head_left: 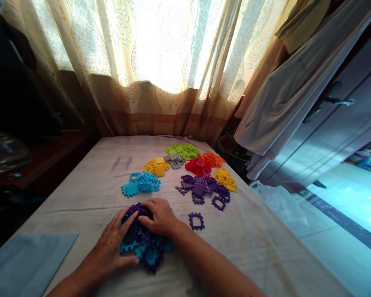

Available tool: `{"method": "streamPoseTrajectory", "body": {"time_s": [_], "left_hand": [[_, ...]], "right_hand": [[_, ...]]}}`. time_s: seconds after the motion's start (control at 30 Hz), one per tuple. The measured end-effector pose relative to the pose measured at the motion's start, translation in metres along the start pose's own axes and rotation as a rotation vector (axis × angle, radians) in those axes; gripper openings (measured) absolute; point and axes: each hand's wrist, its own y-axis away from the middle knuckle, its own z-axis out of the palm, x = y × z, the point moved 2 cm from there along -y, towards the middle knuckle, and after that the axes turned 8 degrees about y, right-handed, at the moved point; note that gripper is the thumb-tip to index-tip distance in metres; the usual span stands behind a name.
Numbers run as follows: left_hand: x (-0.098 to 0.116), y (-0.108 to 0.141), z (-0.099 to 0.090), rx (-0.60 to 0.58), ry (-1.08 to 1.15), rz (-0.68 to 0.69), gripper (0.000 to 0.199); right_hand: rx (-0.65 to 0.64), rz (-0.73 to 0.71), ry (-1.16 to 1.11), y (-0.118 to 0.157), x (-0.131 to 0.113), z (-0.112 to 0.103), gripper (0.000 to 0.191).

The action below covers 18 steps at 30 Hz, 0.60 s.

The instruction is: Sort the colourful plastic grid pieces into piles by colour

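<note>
A mixed pile of purple and blue gear-edged plastic building pieces [142, 239] lies on the cloth-covered table in front of me. My left hand [113, 237] cups the pile's left side, its thumb low and its fingers along the top. From the right, my right hand [160, 216] curls over the upper part, its fingertips pressed on purple pieces. What lies beneath both palms is hidden. A single square purple frame piece [196, 221] rests to the right of my right hand. Beyond the hands are a blue heap [142, 183] and a larger purple heap [200, 187].
Farther back lie yellow [156, 166], grey [174, 161], lime green [182, 151], red [198, 166], orange [213, 159] and another yellow heap [225, 179]. A light blue sheet [31, 262] covers the near left corner. Curtains [148, 103] hang behind the table; clothes [275, 95] hang at right.
</note>
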Motion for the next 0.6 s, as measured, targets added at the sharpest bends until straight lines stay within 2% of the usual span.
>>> {"method": "streamPoseTrajectory", "body": {"time_s": [0.13, 0.27, 0.4, 0.47, 0.53, 0.6], "left_hand": [[0.025, -0.02, 0.017, 0.004, 0.047, 0.008, 0.106], [0.053, -0.053, 0.036, -0.053, 0.116, -0.013, 0.104], [0.075, -0.086, 0.049, -0.109, 0.175, -0.03, 0.099], [0.08, -0.096, 0.05, -0.13, 0.192, -0.032, 0.094], [0.078, -0.098, 0.047, -0.141, 0.191, -0.026, 0.09], [0.073, -0.093, 0.039, -0.143, 0.155, -0.021, 0.089]], "right_hand": [[0.056, 0.031, -0.018, 0.024, 0.022, -0.013, 0.033], [0.074, 0.082, -0.019, 0.041, 0.05, -0.028, 0.031], [0.136, 0.144, -0.007, 0.051, 0.089, -0.051, 0.026], [0.212, 0.243, 0.065, 0.059, 0.117, -0.066, 0.026], [0.265, 0.405, 0.202, 0.073, 0.148, -0.08, 0.029], [0.255, 0.59, 0.354, 0.091, 0.176, -0.089, 0.036]]}}
